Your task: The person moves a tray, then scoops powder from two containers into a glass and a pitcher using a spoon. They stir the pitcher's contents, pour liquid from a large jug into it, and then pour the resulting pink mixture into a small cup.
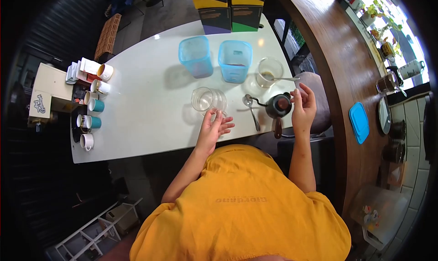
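Observation:
A clear glass jug (204, 99) stands near the front of the white table. My left hand (212, 129) has thumb and forefinger closed on the jug's handle, its other fingers loosely spread. Off to the right, my right hand (304, 105) is raised with fingers apart and slightly bent, holding nothing. It is beside a small black gooseneck kettle (275, 107) with a brown lid knob and a wooden handle pointing towards me. A metal spoon (253, 111) lies left of the kettle. Behind it, a clear cup (266, 80) contains a little brown matter, with another spoon (286, 79) across its rim.
Two translucent blue containers (196, 58) (235, 62) stand farther back, before dark boxes (228, 15). Several mugs (95, 105) line the table's left end. A wooden counter (337, 56) runs along the right, with a blue lid (359, 123) on it.

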A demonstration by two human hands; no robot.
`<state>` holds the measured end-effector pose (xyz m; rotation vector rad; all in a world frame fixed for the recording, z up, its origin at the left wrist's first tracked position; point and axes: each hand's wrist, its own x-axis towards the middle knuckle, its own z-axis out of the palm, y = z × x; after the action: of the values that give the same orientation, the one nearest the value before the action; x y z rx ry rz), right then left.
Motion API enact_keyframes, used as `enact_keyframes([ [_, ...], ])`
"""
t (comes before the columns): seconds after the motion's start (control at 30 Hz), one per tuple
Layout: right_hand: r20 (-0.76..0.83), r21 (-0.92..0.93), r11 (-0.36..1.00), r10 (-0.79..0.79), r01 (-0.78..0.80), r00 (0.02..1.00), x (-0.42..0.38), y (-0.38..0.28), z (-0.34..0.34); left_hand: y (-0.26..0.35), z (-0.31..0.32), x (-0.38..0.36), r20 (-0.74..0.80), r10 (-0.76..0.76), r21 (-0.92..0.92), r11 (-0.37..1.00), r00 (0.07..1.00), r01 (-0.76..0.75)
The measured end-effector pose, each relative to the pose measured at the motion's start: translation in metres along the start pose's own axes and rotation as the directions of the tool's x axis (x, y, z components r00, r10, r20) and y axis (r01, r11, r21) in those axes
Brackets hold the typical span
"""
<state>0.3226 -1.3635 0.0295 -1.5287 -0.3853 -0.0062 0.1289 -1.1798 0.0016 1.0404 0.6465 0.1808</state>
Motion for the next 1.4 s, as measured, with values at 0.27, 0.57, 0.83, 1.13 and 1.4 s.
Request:
enact_keyframes([
  [0.27,-0.090,0.026,1.000,0.003,-0.001,0.996,0.008,-0.001,0.014,0.005,-0.024,-0.006,-0.044,-0.086,-0.082,0.993,0.995,0.082],
  [0.57,-0.115,-0.008,0.999,0.031,-0.032,0.993,-0.001,-0.011,0.028,0.024,-0.069,-0.009,0.043,0.051,0.177,0.983,0.998,-0.058],
  [0.83,-0.172,-0.063,0.996,0.056,-0.068,0.983,0.007,0.002,0.046,0.038,-0.110,-0.007,0.189,-0.029,0.289,0.957,0.981,-0.028],
  [1.13,-0.267,-0.209,0.971,0.056,-0.114,0.962,0.021,0.006,0.060,0.055,-0.133,0.000,0.313,-0.152,0.442,0.897,0.937,-0.002],
  [1.4,-0.311,-0.429,0.894,-0.014,-0.127,0.950,0.022,0.004,0.063,0.055,-0.141,0.015,0.400,-0.187,0.479,0.877,0.897,-0.031],
])
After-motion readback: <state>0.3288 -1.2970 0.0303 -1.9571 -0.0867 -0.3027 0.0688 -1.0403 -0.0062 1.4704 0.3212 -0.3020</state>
